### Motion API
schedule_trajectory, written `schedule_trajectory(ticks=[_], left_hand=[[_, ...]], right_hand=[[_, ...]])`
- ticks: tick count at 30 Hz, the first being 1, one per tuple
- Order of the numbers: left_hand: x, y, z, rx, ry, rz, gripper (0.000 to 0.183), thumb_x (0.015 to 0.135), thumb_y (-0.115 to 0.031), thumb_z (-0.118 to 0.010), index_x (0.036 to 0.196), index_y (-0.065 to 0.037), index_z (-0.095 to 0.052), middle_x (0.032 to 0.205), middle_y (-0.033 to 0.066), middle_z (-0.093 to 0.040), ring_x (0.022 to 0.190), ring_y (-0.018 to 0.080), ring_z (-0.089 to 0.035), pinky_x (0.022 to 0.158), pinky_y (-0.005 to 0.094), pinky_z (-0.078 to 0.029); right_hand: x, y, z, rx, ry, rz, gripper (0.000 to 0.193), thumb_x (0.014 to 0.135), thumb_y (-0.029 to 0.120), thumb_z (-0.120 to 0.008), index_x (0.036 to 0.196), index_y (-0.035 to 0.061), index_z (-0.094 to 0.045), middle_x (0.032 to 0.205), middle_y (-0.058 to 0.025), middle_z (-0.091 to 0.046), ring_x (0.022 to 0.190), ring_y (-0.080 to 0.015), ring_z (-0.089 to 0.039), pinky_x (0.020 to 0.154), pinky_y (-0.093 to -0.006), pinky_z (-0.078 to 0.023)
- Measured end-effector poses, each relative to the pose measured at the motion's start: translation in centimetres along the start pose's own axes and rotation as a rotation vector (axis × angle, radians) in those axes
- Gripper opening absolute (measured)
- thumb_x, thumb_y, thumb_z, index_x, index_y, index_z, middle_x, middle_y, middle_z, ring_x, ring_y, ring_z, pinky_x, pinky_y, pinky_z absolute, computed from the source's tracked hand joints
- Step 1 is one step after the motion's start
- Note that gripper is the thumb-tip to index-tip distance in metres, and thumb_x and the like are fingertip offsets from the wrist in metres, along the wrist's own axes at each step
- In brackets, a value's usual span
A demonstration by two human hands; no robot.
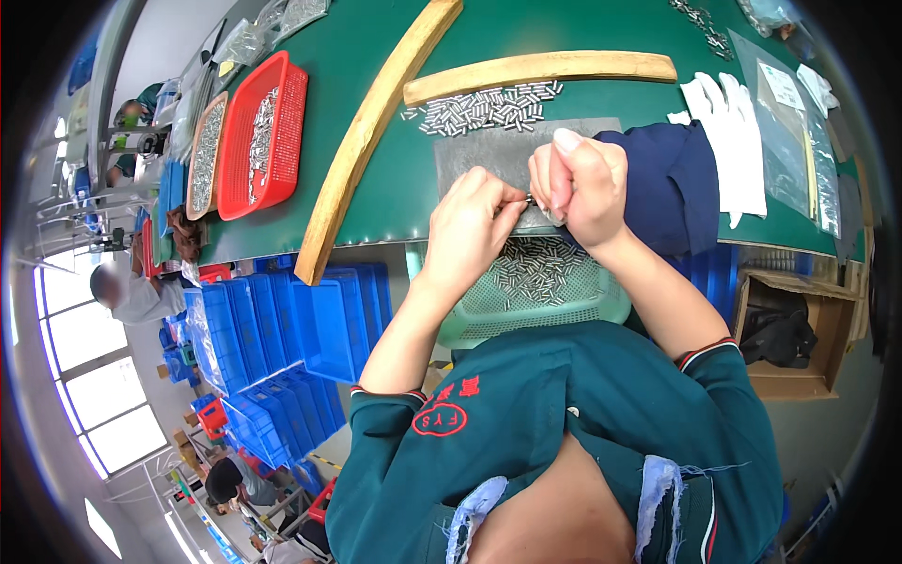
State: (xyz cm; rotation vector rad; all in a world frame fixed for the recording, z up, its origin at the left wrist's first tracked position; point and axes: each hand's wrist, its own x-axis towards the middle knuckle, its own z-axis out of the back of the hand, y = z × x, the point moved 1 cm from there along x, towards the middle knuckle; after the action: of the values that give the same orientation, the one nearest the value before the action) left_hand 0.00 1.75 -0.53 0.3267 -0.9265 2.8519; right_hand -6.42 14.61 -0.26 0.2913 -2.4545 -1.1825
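Note:
Over a grey mat [474, 150] at the table's near edge, my two hands meet. My left hand [473, 226] is closed, thumb and forefinger pinching a small metal pin [529, 199]. Curled into a fist beside it, my right hand [584, 188] has its thumb up; something pale shows under its fingers, too hidden to name. Just beyond the mat lies a pile of short metal pins [493, 109]. Below my hands, a light green plastic basket [484, 326] holds many more of these pins.
Two curved wooden strips [362, 141] [545, 66] lie on the green table [348, 47]. A red basket [299, 122] of metal parts stands left. To the right are navy cloth [672, 188], white gloves [728, 132] and plastic bags [785, 141]. Blue bins [343, 320] and a cardboard box [794, 381] flank me.

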Motion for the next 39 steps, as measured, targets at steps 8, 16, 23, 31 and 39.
schedule_trajectory(ticks=[8, 16, 23, 31, 39], left_hand=[[-0.4, 0.3, -0.4, -0.059, 0.018, 0.08, 0.007, 0.073, -0.008, -0.067, 0.078, -0.005, -0.062, 0.074, 0.007, -0.053, 0.073, 0.0237, -0.056, 0.065, 0.0335, -0.045], [-0.2, 0.3, -0.2, -0.111, 0.031, 0.105, 0.007, 0.073, -0.008, -0.067, 0.078, -0.005, -0.063, 0.075, 0.007, -0.054, 0.073, 0.0236, -0.056, 0.064, 0.0333, -0.045], [0.2, 0.2, 0.3, -0.035, 0.056, -0.018, 0.009, 0.074, -0.005, -0.067, 0.082, -0.003, -0.062, 0.074, 0.0065, -0.053, 0.066, 0.0184, -0.056, 0.059, 0.0281, -0.046], [0.5, -0.6, 0.4, 0.043, 0.106, -0.021, 0.008, 0.077, -0.005, -0.061, 0.085, -0.005, -0.061, 0.079, 0.0065, -0.054, 0.07, 0.0198, -0.058, 0.062, 0.0297, -0.047], [-0.4, -0.4, 0.1, -0.128, 0.005, 0.022, 0.007, 0.077, -0.004, -0.06, 0.084, -0.005, -0.06, 0.079, 0.0058, -0.054, 0.069, 0.0173, -0.055, 0.062, 0.0292, -0.046]], right_hand=[[-0.1, -0.1, 0.5, 0.085, -0.134, -0.026, 0.049, 0.091, 0.023, -0.034, 0.045, 0.0082, -0.031, 0.038, -0.0045, -0.032, 0.032, -0.0119, -0.03, 0.036, -0.0269, -0.031], [0.0, -0.1, 0.6, 0.093, -0.122, 0.023, 0.048, 0.091, 0.023, -0.031, 0.046, 0.0085, -0.032, 0.038, -0.0038, -0.032, 0.033, -0.0113, -0.028, 0.038, -0.0274, -0.031], [-0.1, 0.0, 0.4, -0.039, 0.069, 0.08, 0.046, 0.09, 0.013, -0.04, 0.045, 0.0027, -0.039, 0.041, -0.005, -0.041, 0.036, -0.0104, -0.036, 0.039, -0.025, -0.028], [-0.1, -0.1, 0.8, 0.099, -0.15, -0.003, 0.046, 0.092, 0.025, -0.032, 0.048, 0.0098, -0.031, 0.04, -0.002, -0.03, 0.034, -0.0112, -0.028, 0.039, -0.0268, -0.031], [-0.1, 0.2, 0.8, 0.113, -0.138, -0.035, 0.046, 0.092, 0.025, -0.032, 0.048, 0.0101, -0.031, 0.039, -0.0021, -0.03, 0.034, -0.0107, -0.027, 0.038, -0.0267, -0.031]])
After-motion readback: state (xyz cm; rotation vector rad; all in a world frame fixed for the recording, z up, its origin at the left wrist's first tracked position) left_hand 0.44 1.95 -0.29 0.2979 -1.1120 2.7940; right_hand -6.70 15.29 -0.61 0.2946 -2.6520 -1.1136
